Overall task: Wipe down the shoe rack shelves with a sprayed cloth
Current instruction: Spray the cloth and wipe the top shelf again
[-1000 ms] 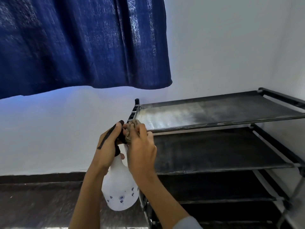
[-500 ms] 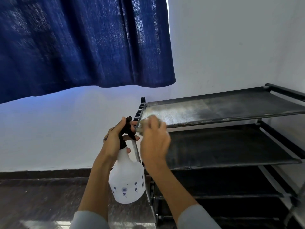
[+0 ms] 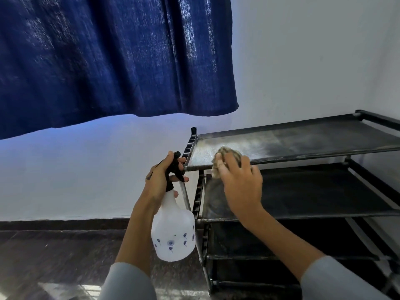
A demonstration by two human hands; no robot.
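A black shoe rack (image 3: 303, 156) with several fabric shelves stands against the white wall on the right. Its top shelf looks dusty grey toward its left half. My right hand (image 3: 240, 182) holds a crumpled beige cloth (image 3: 227, 153) pressed on the front left part of the top shelf. My left hand (image 3: 160, 180) grips the black trigger head of a white spray bottle (image 3: 173, 230) with small blue flower prints, held upright just left of the rack's corner post.
A dark blue curtain (image 3: 108, 61) hangs over the upper left. The floor (image 3: 54, 256) is dark polished stone with a dark skirting strip along the wall. The rack's right end sits near a side wall.
My right hand has left the bottle's nozzle and carried the cloth rightward onto the top shelf. The bottle has stayed in my left hand.
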